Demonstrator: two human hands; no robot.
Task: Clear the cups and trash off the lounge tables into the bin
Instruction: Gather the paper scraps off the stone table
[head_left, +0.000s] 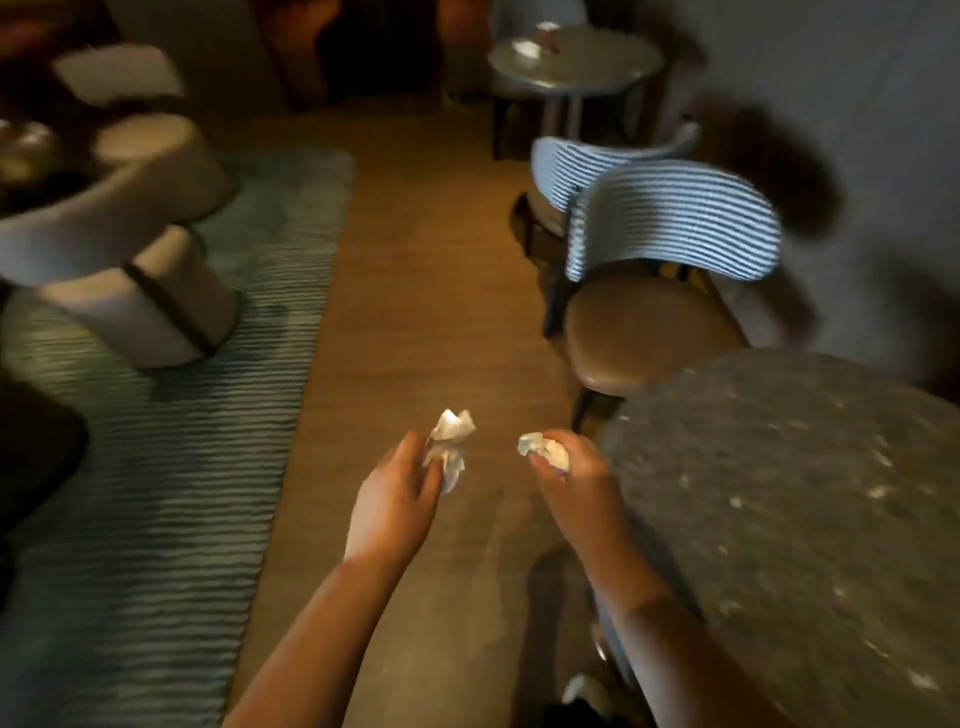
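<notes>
My left hand (397, 491) is closed on a crumpled white tissue (451, 434) that sticks out above the fingers. In my right hand (569, 467) sits a second crumpled white tissue (540, 448), gripped at the fingertips. Both hands hover over the wooden floor, just left of a dark speckled round table (789, 509). Farther back stands a small round table (576, 62) with a white scrap (527, 48) and a small reddish cup-like object (548, 35) on it, both blurred. No bin is in view.
Two chairs with striped backs (670, 223) stand between the two tables on the right. A pale upholstered armchair (119, 228) sits on a teal rug (171, 426) at left. A strip of wooden floor (431, 291) runs down the middle.
</notes>
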